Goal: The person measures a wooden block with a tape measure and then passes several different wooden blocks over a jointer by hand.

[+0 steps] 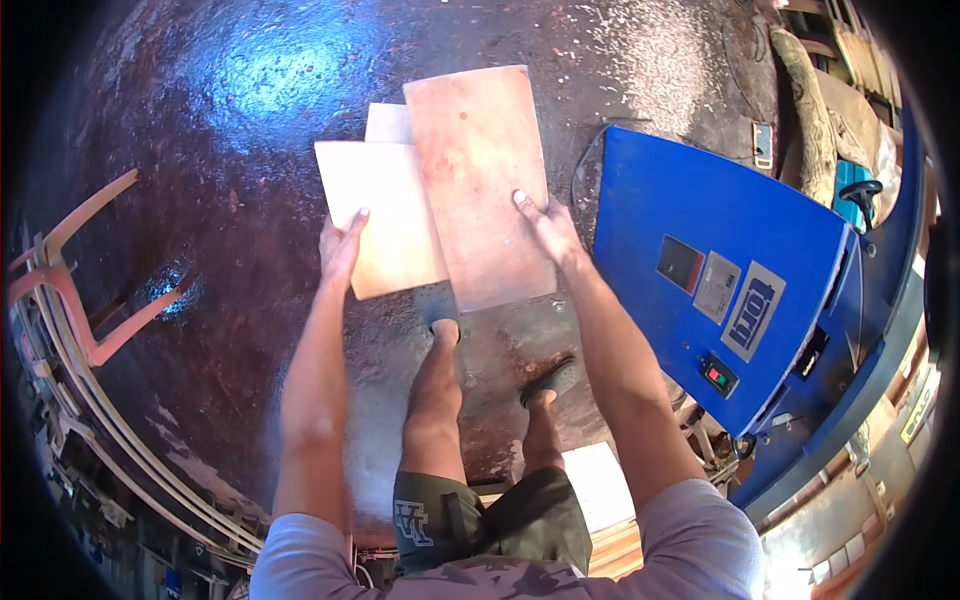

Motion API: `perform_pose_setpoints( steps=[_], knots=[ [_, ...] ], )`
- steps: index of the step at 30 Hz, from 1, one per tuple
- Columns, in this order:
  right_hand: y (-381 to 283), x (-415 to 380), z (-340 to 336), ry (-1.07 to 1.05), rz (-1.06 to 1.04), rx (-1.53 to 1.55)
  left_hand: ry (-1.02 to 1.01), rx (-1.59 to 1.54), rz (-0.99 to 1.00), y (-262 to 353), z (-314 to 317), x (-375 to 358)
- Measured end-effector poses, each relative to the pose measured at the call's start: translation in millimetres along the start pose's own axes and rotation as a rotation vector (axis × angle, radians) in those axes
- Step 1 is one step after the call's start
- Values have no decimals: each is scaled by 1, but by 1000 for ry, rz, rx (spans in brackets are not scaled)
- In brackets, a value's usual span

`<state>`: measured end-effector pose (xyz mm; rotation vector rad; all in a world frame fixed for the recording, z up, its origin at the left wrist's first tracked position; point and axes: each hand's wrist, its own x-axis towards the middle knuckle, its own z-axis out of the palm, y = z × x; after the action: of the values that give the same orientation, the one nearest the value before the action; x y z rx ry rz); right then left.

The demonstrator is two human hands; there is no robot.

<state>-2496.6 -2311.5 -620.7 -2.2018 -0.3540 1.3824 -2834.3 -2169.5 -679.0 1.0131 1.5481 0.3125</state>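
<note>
Two flat wooden boards are held up in front of me, side by side and overlapping. My left hand [343, 245] grips the lower left edge of the smaller pale board [385, 215], its thumb on the face. The larger reddish-brown board [480, 170] lies over the pale one's right edge. My right hand [548, 230] clasps its right edge, thumb on the face and fingers hidden behind. Part of a third light piece [388, 122] shows behind both boards at the top.
A blue machine [650, 220] with a red and green switch [718, 375] stands at the right. Pink frame-like pieces [75, 300] and long curved strips [130, 460] are at the left. Wood shavings [650, 60] litter the dark floor [230, 380] near the top.
</note>
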Motion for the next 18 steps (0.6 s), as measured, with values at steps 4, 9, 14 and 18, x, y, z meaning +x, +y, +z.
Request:
perform_pose_setpoints(
  steps=[4,9,14,18],
  knots=[
    [7,-12,-8,-55,64,-65,-97,289,-7,31,-2,30],
    [13,-40,-19,87,65,-157,217,476,15,25,-36,-26],
    [70,-216,-16,161,97,175,123,860,333,6,-125,-175],
    [114,-445,-38,307,213,155,-123,971,150,68,-163,-280]
  ],
)
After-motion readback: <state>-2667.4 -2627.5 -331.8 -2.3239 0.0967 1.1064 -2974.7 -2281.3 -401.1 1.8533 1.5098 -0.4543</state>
